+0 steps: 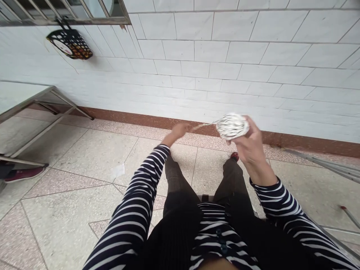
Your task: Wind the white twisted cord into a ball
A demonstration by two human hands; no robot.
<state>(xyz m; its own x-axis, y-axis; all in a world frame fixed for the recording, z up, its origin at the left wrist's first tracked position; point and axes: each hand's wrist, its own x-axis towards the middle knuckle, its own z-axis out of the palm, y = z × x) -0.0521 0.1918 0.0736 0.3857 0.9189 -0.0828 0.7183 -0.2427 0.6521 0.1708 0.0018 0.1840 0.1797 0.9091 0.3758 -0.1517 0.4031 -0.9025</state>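
Observation:
My right hand [251, 146] is raised in front of me and grips a wound ball of white cord [231, 126] with dark streaks, its fingers curled behind and under it. From the ball a length of cord [203, 125] stretches left to my left hand [180, 130]. The fingers of that hand are pinched together on the cord's end and look slightly blurred. Both hands are held out above the floor, well apart, with the cord between them.
A white tiled wall [233, 56] stands ahead. A patterned bag [70, 44] hangs from the window bars [84, 9]. At left is a metal-legged table [53, 90], with another person's shoe [24, 174] beneath. Paper [118, 170] lies on the floor; metal tubes [323, 159] are at right.

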